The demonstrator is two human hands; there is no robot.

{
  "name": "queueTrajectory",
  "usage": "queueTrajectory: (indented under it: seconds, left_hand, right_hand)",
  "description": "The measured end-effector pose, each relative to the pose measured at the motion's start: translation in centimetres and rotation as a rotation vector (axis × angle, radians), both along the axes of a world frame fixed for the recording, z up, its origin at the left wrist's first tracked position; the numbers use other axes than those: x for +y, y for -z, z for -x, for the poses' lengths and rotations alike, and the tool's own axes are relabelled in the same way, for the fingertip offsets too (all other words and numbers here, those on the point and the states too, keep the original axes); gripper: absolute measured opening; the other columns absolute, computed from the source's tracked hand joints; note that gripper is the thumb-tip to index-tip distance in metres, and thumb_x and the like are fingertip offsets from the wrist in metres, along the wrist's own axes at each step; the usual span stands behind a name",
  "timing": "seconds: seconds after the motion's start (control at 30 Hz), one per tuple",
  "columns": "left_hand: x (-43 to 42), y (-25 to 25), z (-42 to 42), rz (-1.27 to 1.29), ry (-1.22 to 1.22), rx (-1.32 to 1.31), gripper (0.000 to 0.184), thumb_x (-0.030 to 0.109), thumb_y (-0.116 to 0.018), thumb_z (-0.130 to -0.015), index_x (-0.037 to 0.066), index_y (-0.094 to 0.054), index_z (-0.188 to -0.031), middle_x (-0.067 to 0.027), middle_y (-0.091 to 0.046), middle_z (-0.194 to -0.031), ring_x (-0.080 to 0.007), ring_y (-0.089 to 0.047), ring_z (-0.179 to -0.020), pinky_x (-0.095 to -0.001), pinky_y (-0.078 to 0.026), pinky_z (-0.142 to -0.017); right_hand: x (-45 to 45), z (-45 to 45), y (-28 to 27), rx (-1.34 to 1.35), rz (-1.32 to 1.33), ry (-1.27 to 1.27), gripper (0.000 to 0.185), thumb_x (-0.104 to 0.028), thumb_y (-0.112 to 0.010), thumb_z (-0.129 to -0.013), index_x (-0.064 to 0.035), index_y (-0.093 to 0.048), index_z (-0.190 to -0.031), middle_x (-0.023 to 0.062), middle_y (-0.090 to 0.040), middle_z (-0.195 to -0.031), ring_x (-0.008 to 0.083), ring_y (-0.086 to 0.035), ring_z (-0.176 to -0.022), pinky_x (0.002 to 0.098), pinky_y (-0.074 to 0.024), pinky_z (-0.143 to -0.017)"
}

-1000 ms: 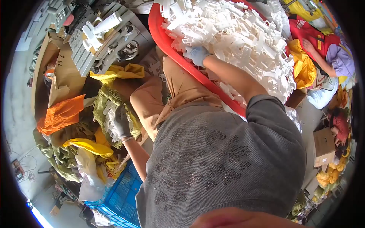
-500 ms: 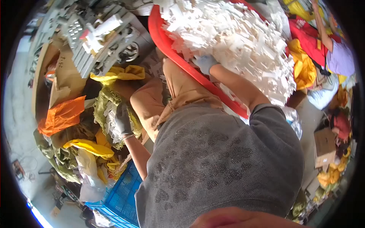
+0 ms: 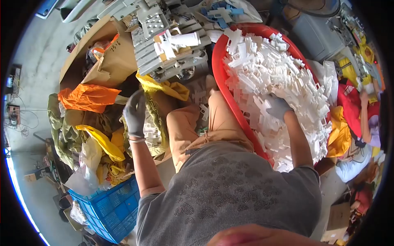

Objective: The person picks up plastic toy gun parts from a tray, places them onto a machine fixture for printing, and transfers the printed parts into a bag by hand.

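Observation:
My right hand (image 3: 279, 107), in a grey glove, is over the heap of white plastic pieces (image 3: 293, 74) in a red tub (image 3: 219, 61). Its fingers are closed on a white plastic toy gun piece (image 3: 262, 105) at the top of the heap. My left hand (image 3: 135, 115), gloved too, is raised above the left edge of an olive woven sack (image 3: 161, 123). Its fingers are loosely apart and I see nothing in them. More white pieces (image 3: 152, 134) show inside the sack.
A metal fixture (image 3: 154, 24) with a white toy gun (image 3: 176, 41) stands ahead. To the left are a cardboard box (image 3: 111, 61), an orange bag (image 3: 88, 98) and a blue crate (image 3: 108, 209). Another person's arm (image 3: 365, 115) is at the far right.
My left hand has come up out of the sack. My right hand has moved from near the tub's rim further into the heap. The view has shifted.

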State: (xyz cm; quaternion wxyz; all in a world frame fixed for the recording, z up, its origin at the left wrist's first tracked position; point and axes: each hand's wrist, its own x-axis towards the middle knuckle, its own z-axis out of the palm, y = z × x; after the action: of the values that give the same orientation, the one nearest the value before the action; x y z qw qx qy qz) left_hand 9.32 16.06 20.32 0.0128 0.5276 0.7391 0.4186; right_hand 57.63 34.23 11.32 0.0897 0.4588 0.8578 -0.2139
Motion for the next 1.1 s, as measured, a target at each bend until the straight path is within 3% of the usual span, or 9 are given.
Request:
queueTrajectory:
  seconds: [0.2, 0.33, 0.4, 0.53, 0.67, 0.8, 0.93, 1.0, 1.1]
  left_hand:
    - [8.3, -7.0, -0.8, -0.139, 0.104, 0.219, 0.023, 0.014, -0.062, -0.085, 0.003, -0.064, -0.106, -0.0148, -0.066, -0.102, -0.0292, -0.064, -0.095, -0.0349, -0.049, -0.082]
    - [13.4, -6.6, 0.0, 0.061, 0.257, 0.300, 0.033, 0.013, -0.068, -0.078, 0.005, -0.062, -0.109, -0.0103, -0.067, -0.104, -0.0263, -0.065, -0.095, -0.0339, -0.050, -0.081]
    - [14.3, -6.3, 0.8, 0.046, 0.292, 0.324, 0.028, 0.013, -0.068, -0.078, 0.009, -0.064, -0.106, -0.0108, -0.068, -0.100, -0.0253, -0.066, -0.092, -0.0324, -0.051, -0.078]
    - [12.5, -6.0, 1.0, -0.132, 0.201, 0.092, 0.026, 0.015, -0.069, -0.080, 0.007, -0.065, -0.105, -0.0082, -0.069, -0.095, -0.0168, -0.066, -0.086, -0.0280, -0.051, -0.075]
    - [7.5, -3.9, 2.4, -0.307, -0.003, -0.093, 0.029, 0.011, -0.070, -0.081, 0.001, -0.065, -0.107, -0.0056, -0.069, -0.092, -0.0089, -0.064, -0.081, -0.0232, -0.050, -0.074]
    - [0.0, -0.3, 3.9, -0.298, -0.254, -0.206, 0.027, 0.015, -0.068, -0.085, 0.000, -0.064, -0.107, -0.0037, -0.068, -0.094, -0.0075, -0.060, -0.081, -0.0218, -0.048, -0.074]
    - [-7.8, 4.6, 5.7, -0.135, -0.503, -0.292, 0.032, 0.025, -0.065, -0.086, 0.002, -0.066, -0.108, -0.0084, -0.069, -0.100, -0.0128, -0.063, -0.085, -0.0269, -0.050, -0.078]
    - [-11.4, 8.6, 7.5, -0.001, -0.546, -0.181, 0.033, 0.026, -0.061, -0.089, 0.000, -0.064, -0.110, -0.0114, -0.068, -0.105, -0.0212, -0.065, -0.088, -0.0310, -0.050, -0.079]
    - [-13.5, 11.5, 7.5, 0.221, -0.582, -0.175, 0.033, 0.026, -0.059, -0.090, 0.000, -0.063, -0.111, -0.0126, -0.067, -0.106, -0.0240, -0.063, -0.092, -0.0328, -0.048, -0.082]
  right_hand:
    - [0.1, -0.5, -4.8, -0.048, 0.025, 0.054, 0.058, -0.019, -0.062, -0.075, -0.0102, -0.041, -0.129, 0.0190, -0.051, -0.122, 0.0362, -0.054, -0.109, 0.0399, -0.0443, -0.092]
    - [1.0, 0.8, -5.8, 0.578, -0.118, 0.199, 0.045, -0.010, -0.062, -0.079, -0.0068, -0.046, -0.121, 0.0124, -0.060, -0.108, 0.0250, -0.059, -0.099, 0.0349, -0.0468, -0.083]
    - [1.3, 3.4, -7.7, 1.178, 0.339, 0.555, 0.039, -0.013, -0.060, -0.084, -0.0065, -0.048, -0.120, 0.0071, -0.059, -0.111, 0.0152, -0.057, -0.091, 0.0330, -0.0471, -0.077]
    - [2.5, 10.3, -9.8, 1.656, 0.433, 0.407, 0.034, -0.013, -0.057, -0.089, -0.0059, -0.048, -0.121, 0.0054, -0.056, -0.115, 0.0118, -0.055, -0.090, 0.0273, -0.0471, -0.076]
    - [3.3, 18.3, -13.0, 1.533, 0.485, 0.240, 0.030, -0.009, -0.054, -0.091, -0.0067, -0.050, -0.120, 0.0084, -0.053, -0.119, 0.0147, -0.056, -0.100, 0.0291, -0.0525, -0.082]
    - [5.6, 24.9, -13.1, 1.443, 0.479, 0.118, 0.030, -0.010, -0.060, -0.088, -0.0072, -0.054, -0.118, 0.0054, -0.059, -0.104, 0.0122, -0.059, -0.087, 0.0256, -0.0525, -0.074]
    - [7.3, 27.1, -13.3, 1.088, 0.283, 0.055, 0.025, -0.014, -0.064, -0.086, -0.0120, -0.060, -0.111, 0.0012, -0.065, -0.082, 0.0074, -0.058, -0.064, 0.0233, -0.0497, -0.057]
    - [9.8, 27.8, -11.3, 1.130, 0.367, -0.004, 0.029, -0.017, -0.066, -0.084, -0.0122, -0.061, -0.113, 0.0002, -0.066, -0.084, 0.0071, -0.058, -0.066, 0.0228, -0.0466, -0.057]
    - [9.3, 26.4, -13.2, 0.884, -0.063, -0.255, 0.045, -0.030, -0.068, -0.083, -0.0124, -0.057, -0.123, 0.0008, -0.067, -0.090, 0.0129, -0.060, -0.067, 0.0281, -0.0495, -0.062]
